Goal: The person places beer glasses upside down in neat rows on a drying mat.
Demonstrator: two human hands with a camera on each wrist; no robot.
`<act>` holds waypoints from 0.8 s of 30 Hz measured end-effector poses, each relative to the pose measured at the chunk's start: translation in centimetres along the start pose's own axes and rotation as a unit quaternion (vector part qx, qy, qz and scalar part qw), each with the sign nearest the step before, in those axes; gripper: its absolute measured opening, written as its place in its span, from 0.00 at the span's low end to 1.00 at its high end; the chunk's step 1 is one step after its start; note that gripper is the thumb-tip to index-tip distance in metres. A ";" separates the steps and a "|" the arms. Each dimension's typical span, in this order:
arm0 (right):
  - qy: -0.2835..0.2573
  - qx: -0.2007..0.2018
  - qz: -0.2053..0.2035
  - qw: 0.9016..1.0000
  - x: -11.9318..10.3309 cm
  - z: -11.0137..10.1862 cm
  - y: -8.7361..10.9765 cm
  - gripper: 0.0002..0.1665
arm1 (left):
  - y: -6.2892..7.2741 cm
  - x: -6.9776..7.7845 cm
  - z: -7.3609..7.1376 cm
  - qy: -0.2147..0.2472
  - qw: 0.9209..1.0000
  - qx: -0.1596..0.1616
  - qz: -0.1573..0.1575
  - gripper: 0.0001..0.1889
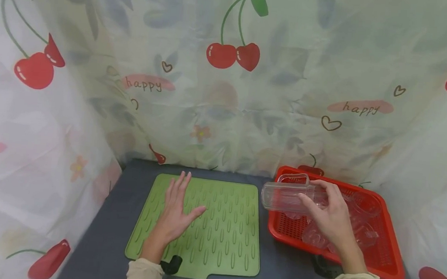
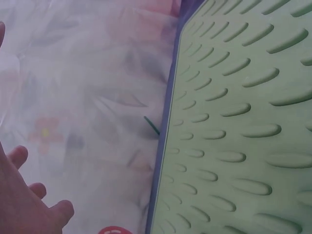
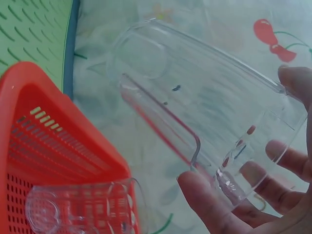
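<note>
My right hand (image 1: 333, 216) grips a clear mug (image 1: 283, 197) near one end, holding it sideways above the left part of a red basket (image 1: 393, 262). The right wrist view shows the fingers and thumb spread around the see-through wall of the mug, and its long handle. More clear cups (image 1: 361, 236) lie in the basket, partly hidden by the right hand. My left hand (image 1: 173, 221) hovers over the left half of a green ridged mat (image 1: 220, 235), fingers extended, thumb apart, holding nothing. Only part of that hand enters the left wrist view.
The mat and the basket lie side by side on a dark grey table (image 1: 101, 235), with a narrow gap between them. A cherry-printed curtain (image 1: 225, 113) closes off the back and both sides. A black device (image 1: 172, 264) sits at the left wrist.
</note>
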State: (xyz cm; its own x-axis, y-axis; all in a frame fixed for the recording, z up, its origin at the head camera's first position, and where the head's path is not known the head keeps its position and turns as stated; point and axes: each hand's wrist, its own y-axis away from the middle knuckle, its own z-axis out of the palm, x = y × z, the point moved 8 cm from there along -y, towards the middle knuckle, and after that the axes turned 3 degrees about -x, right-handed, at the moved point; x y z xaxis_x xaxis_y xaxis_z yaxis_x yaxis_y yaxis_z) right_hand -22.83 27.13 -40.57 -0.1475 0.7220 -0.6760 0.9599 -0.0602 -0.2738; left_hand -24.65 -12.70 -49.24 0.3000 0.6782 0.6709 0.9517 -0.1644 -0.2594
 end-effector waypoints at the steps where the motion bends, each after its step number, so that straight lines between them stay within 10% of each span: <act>1: -0.008 -0.003 0.007 1.000 0.1 0.1 0.0 0.34 | 0.0 0.1 0.0 0.003 1.000 0.001 0.002 0.53; 24: -0.211 -0.061 0.062 0.974 -0.6 4.3 0.3 0.34 | -0.4 2.3 -1.1 0.096 0.994 0.013 0.053 0.52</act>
State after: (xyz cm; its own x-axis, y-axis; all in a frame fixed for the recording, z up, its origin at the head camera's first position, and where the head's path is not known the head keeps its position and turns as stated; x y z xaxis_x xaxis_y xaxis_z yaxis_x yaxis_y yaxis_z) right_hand -23.50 23.71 -43.13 -0.0888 0.3648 -0.9269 0.9939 -0.0282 -0.1063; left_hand -24.27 -11.86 -46.83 0.4072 0.5080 0.7590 0.9131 -0.2071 -0.3513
